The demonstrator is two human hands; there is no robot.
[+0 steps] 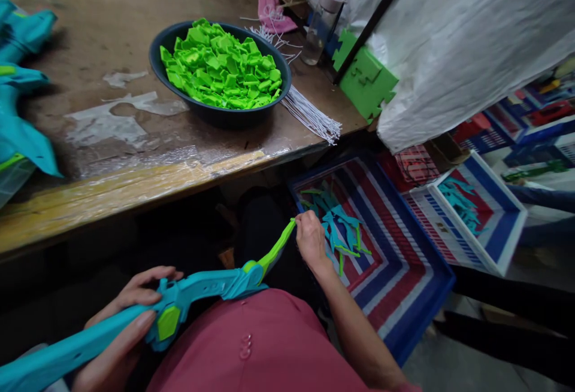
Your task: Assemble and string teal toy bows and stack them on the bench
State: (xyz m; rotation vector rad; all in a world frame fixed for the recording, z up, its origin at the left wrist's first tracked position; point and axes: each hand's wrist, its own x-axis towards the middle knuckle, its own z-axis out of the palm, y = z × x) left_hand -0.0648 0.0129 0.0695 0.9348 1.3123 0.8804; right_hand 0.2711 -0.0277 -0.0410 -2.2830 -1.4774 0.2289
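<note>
A long teal plastic toy (206,284), shaped like part of a toy bow, lies slantwise across my lap. My left hand (119,335) is wrapped round its straight teal section, thumb and fingers on either side, beside a bright green hexagonal piece (168,322). At the other end, a curved green arm (277,249) extends from a round joint. My right hand (311,239) pinches the tip of this arm, its fingers partly turned from view. Just beyond my right hand, loose teal and green curved pieces (339,227) lie in a striped crate (404,272).
On the wooden table (90,39) stands a dark bowl (224,118) full of small green pieces (220,66). Beside it are a bundle of white cords (312,114), a bottle (321,27) and a green foam mat (366,78). Teal toys (22,111) lie left; a white crate (507,236) stands right.
</note>
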